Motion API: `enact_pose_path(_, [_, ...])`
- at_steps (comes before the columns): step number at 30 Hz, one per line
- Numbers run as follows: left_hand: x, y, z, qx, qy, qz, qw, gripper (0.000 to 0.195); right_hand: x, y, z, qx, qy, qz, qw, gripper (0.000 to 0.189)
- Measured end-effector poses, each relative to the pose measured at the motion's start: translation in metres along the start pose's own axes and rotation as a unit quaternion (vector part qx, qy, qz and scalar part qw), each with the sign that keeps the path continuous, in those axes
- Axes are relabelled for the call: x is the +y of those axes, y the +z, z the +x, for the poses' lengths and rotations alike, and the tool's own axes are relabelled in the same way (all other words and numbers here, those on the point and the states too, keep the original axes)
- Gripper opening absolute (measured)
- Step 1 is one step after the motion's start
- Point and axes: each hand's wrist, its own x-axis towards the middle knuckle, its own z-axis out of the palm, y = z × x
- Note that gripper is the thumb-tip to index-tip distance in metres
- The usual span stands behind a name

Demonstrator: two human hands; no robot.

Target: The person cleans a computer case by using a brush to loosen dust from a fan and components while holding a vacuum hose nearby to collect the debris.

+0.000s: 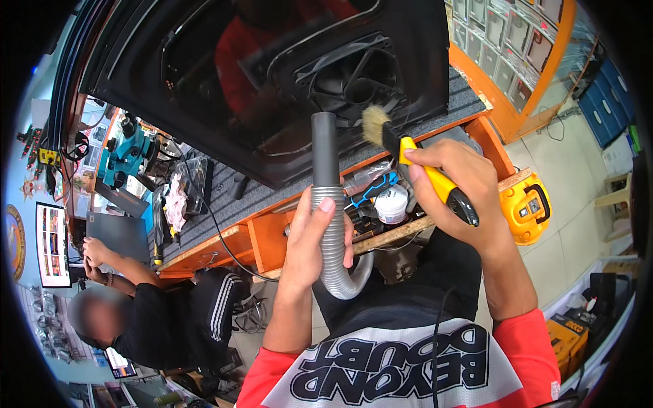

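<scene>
My left hand [319, 229] grips a grey corrugated vacuum hose [334, 255] near its straight black end tube [325, 148], which points up towards a dark appliance or computer case panel [214, 117]. A round black fan [357, 81] sits in the panel behind an opening. In my right hand [454, 188] is a yellow and black brush [433, 178]. Its pale bristles [375, 125] are close to the fan's lower edge; whether they touch it, I cannot tell. The hose curves down and back near my lap.
Beneath the ribbed grey worktop, an open orange drawer [492, 148] holds a white tub [392, 204] and tools. A yellow vacuum [525, 209] stands right. At left are a teal microscope [125, 153], a black cable [204, 199] and a co-worker in black [168, 316].
</scene>
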Motion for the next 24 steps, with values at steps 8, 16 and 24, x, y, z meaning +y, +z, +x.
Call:
enact_pose_path(8, [0.001, 0.006, -0.003, -0.004, 0.0, -0.006, 1.0, 0.056, 0.025, 0.014, -0.004, -0.002, 0.006, -0.004, 1.0, 0.026])
enact_pose_path(16, [0.003, 0.0, -0.004, 0.001, 0.001, -0.007, 1.0, 0.055, 0.017, 0.009, -0.003, -0.003, 0.01, -0.011, 1.0, 0.025])
enact_pose_path(24, [0.0, 0.002, 0.002, -0.013, -0.034, -0.018, 0.999, 0.051, -0.002, 0.0, -0.008, 0.014, 0.001, -0.015, 1.0, 0.023])
